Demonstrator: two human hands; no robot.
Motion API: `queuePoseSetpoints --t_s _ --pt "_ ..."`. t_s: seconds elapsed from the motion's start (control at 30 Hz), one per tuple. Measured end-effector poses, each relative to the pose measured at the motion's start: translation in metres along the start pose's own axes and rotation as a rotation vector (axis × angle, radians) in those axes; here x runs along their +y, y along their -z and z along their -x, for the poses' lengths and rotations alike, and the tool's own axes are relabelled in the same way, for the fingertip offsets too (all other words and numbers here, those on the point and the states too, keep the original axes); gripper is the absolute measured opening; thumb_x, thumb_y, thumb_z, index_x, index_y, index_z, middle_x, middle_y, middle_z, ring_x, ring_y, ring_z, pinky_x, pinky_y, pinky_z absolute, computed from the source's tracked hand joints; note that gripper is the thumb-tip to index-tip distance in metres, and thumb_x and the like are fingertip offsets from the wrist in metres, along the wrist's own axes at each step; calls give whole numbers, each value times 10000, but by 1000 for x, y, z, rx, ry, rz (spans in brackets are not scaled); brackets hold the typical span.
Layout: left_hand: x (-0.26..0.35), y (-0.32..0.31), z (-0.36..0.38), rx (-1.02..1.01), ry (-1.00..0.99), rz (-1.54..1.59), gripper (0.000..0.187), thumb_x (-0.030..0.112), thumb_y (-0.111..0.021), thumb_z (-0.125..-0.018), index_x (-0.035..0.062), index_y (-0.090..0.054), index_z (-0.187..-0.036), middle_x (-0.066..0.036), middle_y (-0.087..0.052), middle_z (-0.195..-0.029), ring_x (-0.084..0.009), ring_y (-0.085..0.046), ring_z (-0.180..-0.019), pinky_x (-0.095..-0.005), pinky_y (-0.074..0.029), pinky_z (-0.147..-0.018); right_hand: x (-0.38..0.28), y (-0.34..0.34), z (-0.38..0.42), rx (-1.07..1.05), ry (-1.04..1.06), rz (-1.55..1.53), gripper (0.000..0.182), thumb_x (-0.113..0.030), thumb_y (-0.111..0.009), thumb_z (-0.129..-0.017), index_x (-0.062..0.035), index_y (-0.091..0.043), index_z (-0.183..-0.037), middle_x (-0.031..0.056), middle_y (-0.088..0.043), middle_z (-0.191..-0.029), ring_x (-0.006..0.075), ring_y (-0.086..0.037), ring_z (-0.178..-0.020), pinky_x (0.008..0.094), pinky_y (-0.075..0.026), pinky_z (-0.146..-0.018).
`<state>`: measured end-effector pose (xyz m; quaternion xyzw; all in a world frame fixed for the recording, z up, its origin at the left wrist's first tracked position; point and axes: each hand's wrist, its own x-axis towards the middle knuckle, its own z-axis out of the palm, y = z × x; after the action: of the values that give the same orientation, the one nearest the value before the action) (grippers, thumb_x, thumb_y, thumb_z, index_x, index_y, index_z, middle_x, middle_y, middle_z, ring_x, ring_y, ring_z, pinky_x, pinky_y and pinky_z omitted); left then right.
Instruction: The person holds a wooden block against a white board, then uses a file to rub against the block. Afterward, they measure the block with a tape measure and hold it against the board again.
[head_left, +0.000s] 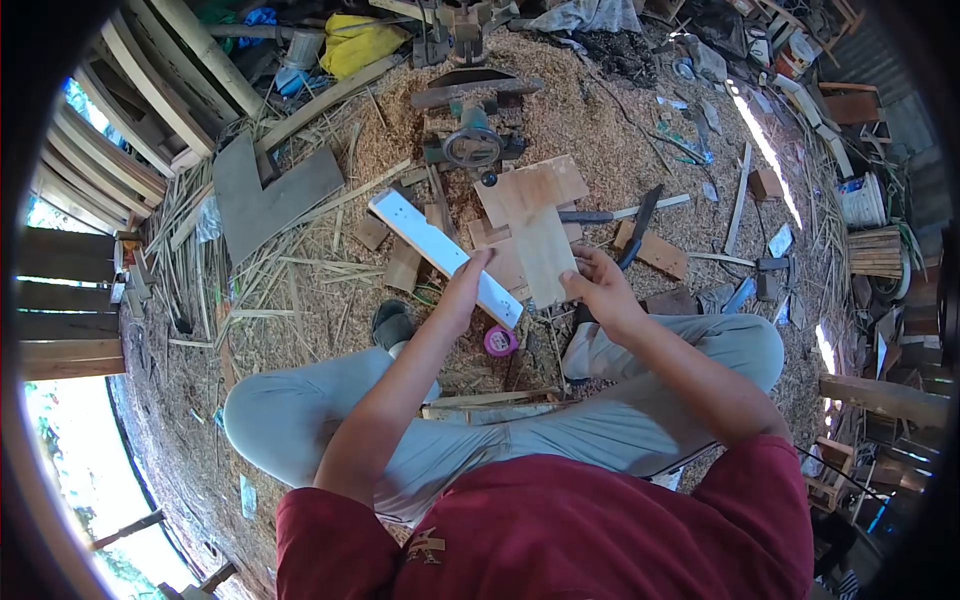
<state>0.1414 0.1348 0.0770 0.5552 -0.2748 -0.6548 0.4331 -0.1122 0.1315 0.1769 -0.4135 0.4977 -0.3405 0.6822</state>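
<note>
My left hand (466, 288) is closed around the lower part of a long white strip (420, 238), which slants up to the left and has small dark marks. Between the thumb and fingers of my right hand (606, 288) is the near end of a thin pale wooden board (542, 258). Another thin wooden board (545, 183) lies beyond it, partly covered. A pink tape measure (500, 341) rests on the ground below my hands. To the right lie a dark curved blade-like tool (641, 226) and a dark-handled tool (585, 217).
A machine with a round wheel (472, 148) stands ahead amid wood shavings. A grey sheet (265, 197) lies at left near bamboo strips. Wooden blocks (655, 252) lie at right. My bent legs (680, 370) frame the work area; curved timbers lean at upper left.
</note>
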Motion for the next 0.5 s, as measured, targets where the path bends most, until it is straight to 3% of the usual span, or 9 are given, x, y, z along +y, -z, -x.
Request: queuePoseSetpoints --t_s 0.07,0.2,0.23,0.27,0.37,0.5 --pt "33 -22 26 -181 26 66 749 584 -530 -1020 -41 -523 -1433 -141 -662 -1265 -209 -641 -1112 -359 -491 -974 -11 -8 4 -61 50 -50 490 -89 -651 -985 28 -459 -1420 104 -664 -1203 165 -622 -1106 322 -489 -973" --pt "97 -42 74 -65 -140 -62 518 407 -650 -1015 -26 -597 -1293 -103 -686 -1185 -161 -649 -1049 -310 -511 -919 -40 -42 15 -150 222 -88 435 -123 -644 -1008 6 -476 -1388 88 -666 -1177 155 -625 -1085 335 -500 -948" --pt "123 -46 92 -21 -178 -3 413 296 -679 -1011 -22 -603 -1263 -84 -690 -1152 -138 -646 -1006 -290 -512 -887 -52 -52 20 -161 293 -78 414 -133 -639 -1014 1 -488 -1375 81 -667 -1171 154 -627 -1076 336 -502 -938" --pt "135 -42 100 21 -252 -36 385 297 -669 -1018 -17 -605 -1231 -78 -688 -1127 -138 -647 -990 -292 -515 -877 -58 -60 21 -171 365 -68 393 -144 -635 -1020 -4 -500 -1362 75 -668 -1165 153 -630 -1067 338 -505 -927" --pt "164 -10 115 107 -372 -71 334 306 -650 -1031 2 -578 -1149 -68 -671 -1051 -139 -649 -968 -299 -523 -852 -35 -69 11 -129 287 -18 326 -126 -608 -1024 -36 -536 -1329 89 -675 -1193 148 -645 -1029 304 -518 -905" --pt "155 38 112 315 -311 45 321 296 -627 -1042 21 -534 -1178 -98 -662 -1070 -176 -674 -980 -325 -545 -873 74 -79 -26 -216 84 482 273 -297 -622 -983 -66 -668 -1120 111 -717 -1046 219 -687 -909 367 -543 -840"
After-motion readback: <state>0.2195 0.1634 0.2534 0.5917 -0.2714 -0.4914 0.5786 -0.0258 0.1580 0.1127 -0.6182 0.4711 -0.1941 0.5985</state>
